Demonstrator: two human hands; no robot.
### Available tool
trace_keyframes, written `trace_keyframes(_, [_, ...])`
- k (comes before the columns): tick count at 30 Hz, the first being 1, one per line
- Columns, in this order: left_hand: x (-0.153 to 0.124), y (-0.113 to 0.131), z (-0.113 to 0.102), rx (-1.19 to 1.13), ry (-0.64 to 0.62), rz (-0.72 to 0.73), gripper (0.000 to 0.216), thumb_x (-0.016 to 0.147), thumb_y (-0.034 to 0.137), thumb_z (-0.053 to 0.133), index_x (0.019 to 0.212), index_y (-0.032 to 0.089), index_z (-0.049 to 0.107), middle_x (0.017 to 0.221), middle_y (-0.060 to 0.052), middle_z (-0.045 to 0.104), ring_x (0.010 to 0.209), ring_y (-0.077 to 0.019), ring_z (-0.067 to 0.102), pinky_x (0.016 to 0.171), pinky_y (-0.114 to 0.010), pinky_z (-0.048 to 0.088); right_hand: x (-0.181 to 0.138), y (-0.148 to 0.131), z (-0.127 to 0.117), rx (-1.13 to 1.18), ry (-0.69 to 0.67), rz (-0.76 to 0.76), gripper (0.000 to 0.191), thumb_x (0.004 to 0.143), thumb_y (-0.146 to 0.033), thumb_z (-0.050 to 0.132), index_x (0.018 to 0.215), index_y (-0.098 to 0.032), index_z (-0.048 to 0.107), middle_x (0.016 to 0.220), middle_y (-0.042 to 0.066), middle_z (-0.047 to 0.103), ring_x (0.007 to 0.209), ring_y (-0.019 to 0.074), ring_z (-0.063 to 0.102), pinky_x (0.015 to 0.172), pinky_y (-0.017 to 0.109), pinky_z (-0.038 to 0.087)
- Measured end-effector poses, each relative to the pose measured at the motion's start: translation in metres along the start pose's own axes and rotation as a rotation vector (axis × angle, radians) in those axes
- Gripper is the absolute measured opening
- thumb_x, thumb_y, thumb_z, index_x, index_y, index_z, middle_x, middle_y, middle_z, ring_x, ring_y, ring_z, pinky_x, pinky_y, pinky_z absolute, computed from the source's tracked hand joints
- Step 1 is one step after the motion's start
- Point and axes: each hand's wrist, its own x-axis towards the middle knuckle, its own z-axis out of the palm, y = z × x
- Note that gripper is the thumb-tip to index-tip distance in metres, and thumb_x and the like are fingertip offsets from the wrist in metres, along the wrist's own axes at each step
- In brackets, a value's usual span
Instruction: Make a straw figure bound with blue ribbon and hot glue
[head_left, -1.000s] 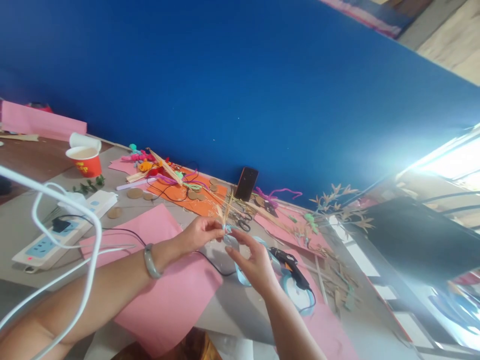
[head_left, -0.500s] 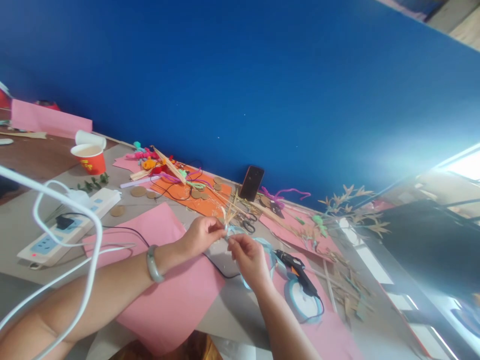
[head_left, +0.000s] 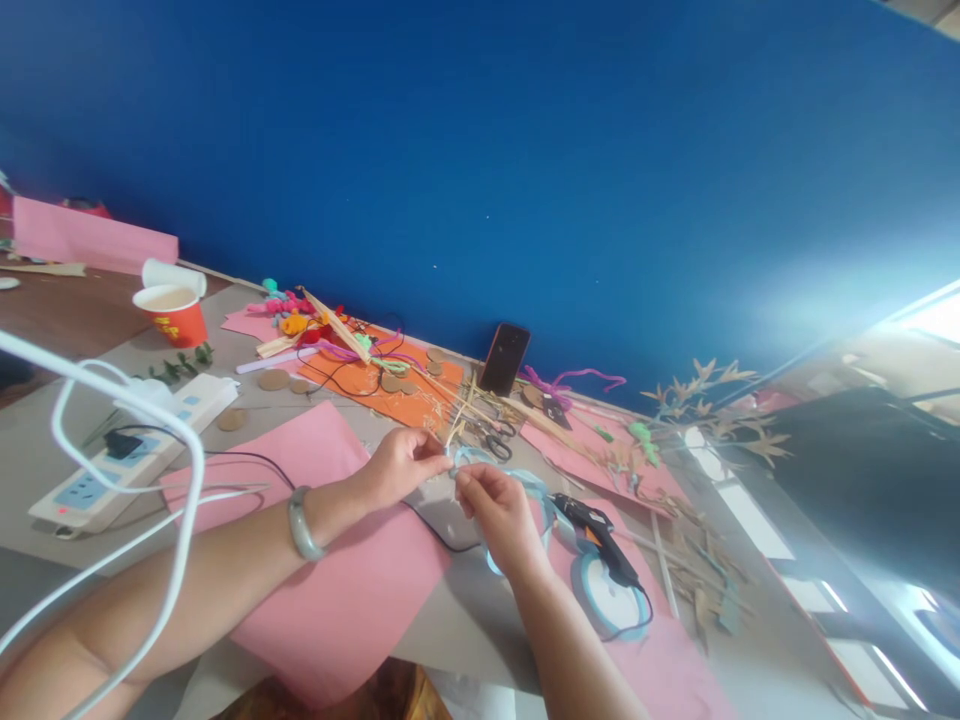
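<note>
My left hand (head_left: 401,465), with a grey bangle on its wrist, pinches the base of a small bundle of straw stalks (head_left: 455,428) that stick upward. My right hand (head_left: 496,512) is closed in a pinch right beside it, on a light blue ribbon (head_left: 525,485) wound at the bundle's base. Both hands hover over the table above a pink paper sheet (head_left: 330,590). A black glue gun (head_left: 600,530) lies just right of my right hand, next to a roll of blue ribbon (head_left: 604,600).
A white power strip (head_left: 127,450) with a black plug lies at left; a white cable (head_left: 150,470) loops in the foreground. A red paper cup (head_left: 174,312), orange paper with pipe cleaners (head_left: 375,380), scissors (head_left: 491,440), a black phone (head_left: 504,358) against the blue wall, dried leaf cutouts (head_left: 697,390) at right.
My right hand went from open-fingered to a pinch on the ribbon and drew in close to my left hand. The view shifted slightly.
</note>
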Motion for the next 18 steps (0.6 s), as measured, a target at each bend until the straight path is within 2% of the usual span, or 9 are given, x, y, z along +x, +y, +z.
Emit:
trace_keyframes(9, [0.0026, -0.0031, -0.0039, -0.002, -0.059, -0.035, 0.021, 0.069, 0.031, 0.070, 0.070, 0.013, 0.060, 0.063, -0.002, 0.063, 0.058, -0.0113, 0.055, 0.058, -0.024, 0.042, -0.0065, -0.0096, 0.0011, 0.087, -0.016, 0.019, 0.029, 0.076, -0.044, 0.063, 0.067, -0.017, 0.057, 0.053, -0.004, 0.047, 0.049, 0.0089, 0.038, 0.050, 0.023, 0.031])
trace_keyframes(18, [0.0023, -0.0044, -0.0030, 0.020, -0.044, -0.028, 0.022, 0.070, 0.033, 0.070, 0.067, 0.014, 0.058, 0.062, -0.001, 0.061, 0.058, -0.0113, 0.053, 0.057, -0.023, 0.041, -0.0021, -0.0028, -0.0003, 0.109, -0.055, 0.073, 0.038, 0.075, -0.053, 0.063, 0.065, -0.019, 0.051, 0.050, -0.005, 0.044, 0.046, 0.0081, 0.033, 0.047, 0.023, 0.025])
